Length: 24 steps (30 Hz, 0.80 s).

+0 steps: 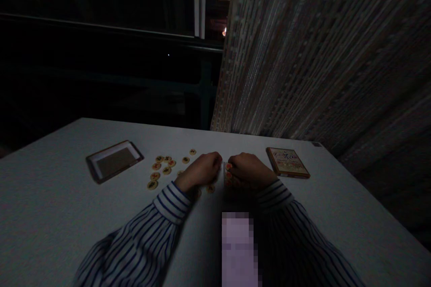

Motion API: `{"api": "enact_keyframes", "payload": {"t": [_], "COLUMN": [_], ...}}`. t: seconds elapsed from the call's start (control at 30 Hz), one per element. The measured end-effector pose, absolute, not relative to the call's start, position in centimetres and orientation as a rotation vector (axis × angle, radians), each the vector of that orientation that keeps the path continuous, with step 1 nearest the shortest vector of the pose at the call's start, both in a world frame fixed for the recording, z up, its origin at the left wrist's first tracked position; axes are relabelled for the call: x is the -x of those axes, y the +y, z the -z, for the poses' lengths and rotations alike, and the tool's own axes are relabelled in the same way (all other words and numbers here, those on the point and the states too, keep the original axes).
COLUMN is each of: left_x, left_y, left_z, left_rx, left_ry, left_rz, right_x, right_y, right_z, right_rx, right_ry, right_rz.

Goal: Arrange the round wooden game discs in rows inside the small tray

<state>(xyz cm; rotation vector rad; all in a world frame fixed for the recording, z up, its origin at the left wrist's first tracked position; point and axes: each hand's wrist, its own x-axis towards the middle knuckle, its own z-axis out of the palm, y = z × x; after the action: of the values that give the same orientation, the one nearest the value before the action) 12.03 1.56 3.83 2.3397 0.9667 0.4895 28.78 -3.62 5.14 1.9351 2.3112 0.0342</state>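
Round wooden pieces with red or dark characters lie loose on the white table point(111, 208), left of centre; one piece point(152, 184) is nearest its left side. My left hand point(204, 170) is closed above the table beside some of these pieces, and what its fingers hold, if anything, is hidden. Close on its right, my right hand point(251, 168) is curled, its fingertips at a red-marked piece point(229, 167) on top of a group of pieces. Part of that group lies in shadow under my right hand and wrist.
An open shallow box point(116, 161) sits at the left of the table. A flat box lid with printed writing point(288, 162) lies at the right. Behind the table hangs a string curtain point(286, 54) beside a dark window.
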Motion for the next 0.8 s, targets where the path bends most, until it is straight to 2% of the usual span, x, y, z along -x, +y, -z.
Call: {"api": "enact_keyframes", "payload": {"t": [0.8], "left_x": [-11.84], "left_y": [1.78], "left_z": [-3.84], "left_rx": [-2.398], "left_ry": [0.915], "left_rz": [-0.464], "right_x": [-29.08], "right_y": [-3.49], "right_z": [-4.56], "right_rx": [-1.913], "right_ry": [2.307], "right_rz": [-0.031]}}
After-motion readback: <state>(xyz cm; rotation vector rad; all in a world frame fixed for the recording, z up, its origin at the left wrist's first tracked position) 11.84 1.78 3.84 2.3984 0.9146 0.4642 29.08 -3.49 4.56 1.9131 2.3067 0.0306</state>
